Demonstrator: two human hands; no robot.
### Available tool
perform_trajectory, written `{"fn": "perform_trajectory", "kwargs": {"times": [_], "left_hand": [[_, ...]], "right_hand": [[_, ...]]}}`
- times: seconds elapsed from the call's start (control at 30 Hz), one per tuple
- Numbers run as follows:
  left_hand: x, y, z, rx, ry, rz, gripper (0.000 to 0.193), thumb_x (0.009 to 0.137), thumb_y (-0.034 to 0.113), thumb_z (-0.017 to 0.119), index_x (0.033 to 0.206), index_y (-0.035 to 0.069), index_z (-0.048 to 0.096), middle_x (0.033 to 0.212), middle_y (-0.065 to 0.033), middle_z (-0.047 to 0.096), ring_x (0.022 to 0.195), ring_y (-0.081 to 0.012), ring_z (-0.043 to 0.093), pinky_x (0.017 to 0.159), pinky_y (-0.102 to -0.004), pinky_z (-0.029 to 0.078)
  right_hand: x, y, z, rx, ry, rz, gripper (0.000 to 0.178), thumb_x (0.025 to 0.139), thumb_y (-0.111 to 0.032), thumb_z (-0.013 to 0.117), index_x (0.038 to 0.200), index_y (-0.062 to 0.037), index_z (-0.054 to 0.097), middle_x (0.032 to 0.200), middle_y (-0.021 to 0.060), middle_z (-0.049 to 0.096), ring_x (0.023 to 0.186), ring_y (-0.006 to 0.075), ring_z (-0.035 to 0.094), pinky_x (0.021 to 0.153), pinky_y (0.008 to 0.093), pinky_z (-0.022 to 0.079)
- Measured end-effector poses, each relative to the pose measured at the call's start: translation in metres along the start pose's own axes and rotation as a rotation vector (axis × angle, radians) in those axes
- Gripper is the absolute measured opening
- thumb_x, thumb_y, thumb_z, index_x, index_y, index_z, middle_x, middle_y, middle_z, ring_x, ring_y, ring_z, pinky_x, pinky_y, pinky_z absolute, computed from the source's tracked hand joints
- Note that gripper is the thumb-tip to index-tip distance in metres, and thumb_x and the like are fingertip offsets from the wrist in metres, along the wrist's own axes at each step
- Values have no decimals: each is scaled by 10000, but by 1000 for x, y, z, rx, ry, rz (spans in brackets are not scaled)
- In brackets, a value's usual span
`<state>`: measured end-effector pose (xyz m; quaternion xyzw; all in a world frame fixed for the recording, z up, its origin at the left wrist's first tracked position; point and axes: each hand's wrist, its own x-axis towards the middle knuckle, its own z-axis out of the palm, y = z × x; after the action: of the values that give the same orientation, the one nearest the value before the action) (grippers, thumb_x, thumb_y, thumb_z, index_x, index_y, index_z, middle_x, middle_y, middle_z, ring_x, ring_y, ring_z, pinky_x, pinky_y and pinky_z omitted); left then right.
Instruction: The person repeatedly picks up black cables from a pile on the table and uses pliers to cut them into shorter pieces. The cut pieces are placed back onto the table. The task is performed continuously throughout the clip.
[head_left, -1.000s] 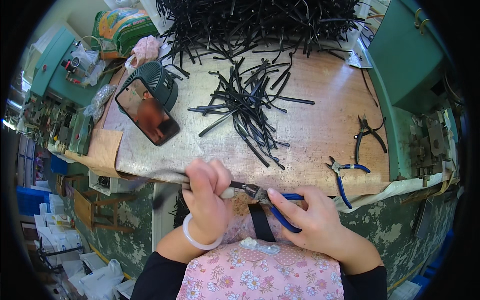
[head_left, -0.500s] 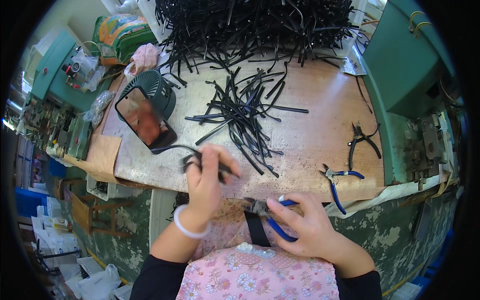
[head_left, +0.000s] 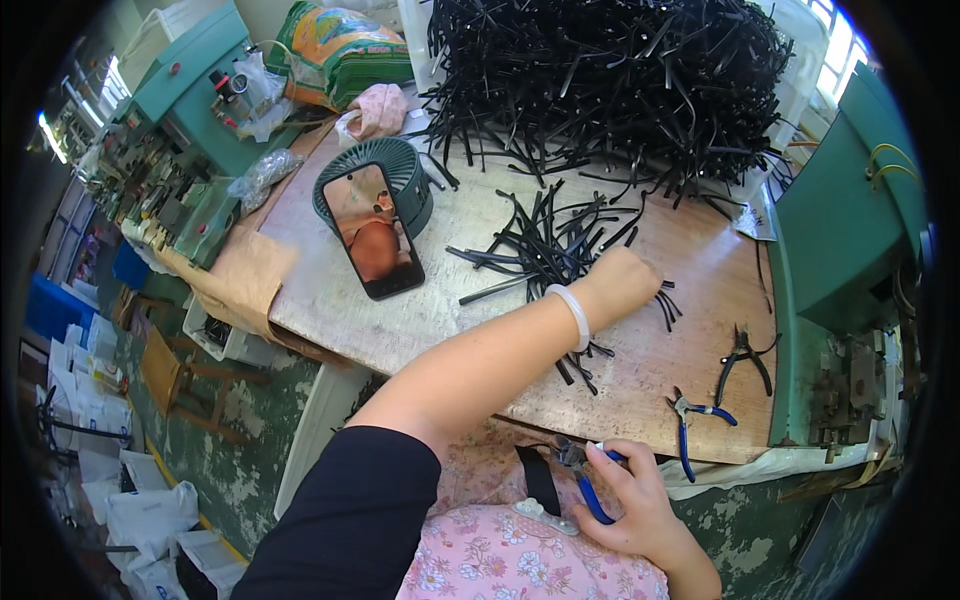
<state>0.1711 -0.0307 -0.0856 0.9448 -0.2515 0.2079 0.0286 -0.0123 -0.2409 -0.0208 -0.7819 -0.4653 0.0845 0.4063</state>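
My left arm stretches across the table, and my left hand (head_left: 622,285) is over a loose pile of thin black strips (head_left: 545,235). Its fingers are curled down among them; what they grip, if anything, is hidden. A pale bracelet (head_left: 572,315) circles that wrist. Near my lap, below the table's front edge, my right hand (head_left: 635,505) holds side cutters (head_left: 592,495) with blue handles, thumb near the pivot and metal jaws pointing up and left. Beside the jaws, a black strap (head_left: 539,480) lies against my pink floral apron (head_left: 500,560).
A phone (head_left: 375,235) leans on a round green fan (head_left: 415,185). A huge heap of black strips (head_left: 610,80) fills the back. Two more hand tools, blue-handled cutters (head_left: 690,420) and black-handled cutters (head_left: 742,365), lie at the right. Green machines (head_left: 835,230) (head_left: 195,80) flank the table (head_left: 420,330).
My left hand has moved from near the front edge, where it held a dark piece, out to the strip pile. My right hand still holds the cutters. The view has shifted.
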Motion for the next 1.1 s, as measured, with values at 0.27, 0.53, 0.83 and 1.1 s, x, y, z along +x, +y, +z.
{"fn": "perform_trajectory", "kwargs": {"times": [0.27, 0.53, 0.83, 1.1], "left_hand": [[-30, 11, -91, -1456, 113, -700, 286, 957, 288, 590, 1091, 53, 498, 897, -99, 718, 425, -82, 484, 402, -213, 386], [-127, 33, -125, -1927, 241, -826, 326, 982, 218, 574, 1222, 17, 483, 866, -64, 627, 435, -8, 378, 394, -151, 288], [-142, 62, -145, -1815, 174, -856, 457, 1032, 450, 392, 685, 157, 345, 573, 50, 301, 424, -44, 218, 401, -215, 213], [-136, 66, -157, -1669, 130, -824, 450, 1024, 434, 425, 681, 154, 343, 570, 44, 301, 454, -60, 222, 430, -231, 202]], "right_hand": [[2, 6, 1, 94, -10, 6, 721, 662, -171, 806, 1332, -84, 554, 1163, 174, 519, 1001, 349, 546, 883, 415, 458], [-12, 26, 9, 723, 44, 489, 856, 782, -242, 746, 1490, -42, 309, 1195, 170, 527, 1031, 260, 576, 906, 346, 459], [16, 3, -10, -168, -6, -40, 680, 690, -213, 764, 1342, -191, 570, 1142, 144, 532, 1003, 314, 534, 865, 429, 412], [22, -12, -26, -401, -58, -84, 687, 693, -246, 764, 1349, -214, 561, 1137, 119, 529, 1028, 291, 505, 880, 425, 374]]}}
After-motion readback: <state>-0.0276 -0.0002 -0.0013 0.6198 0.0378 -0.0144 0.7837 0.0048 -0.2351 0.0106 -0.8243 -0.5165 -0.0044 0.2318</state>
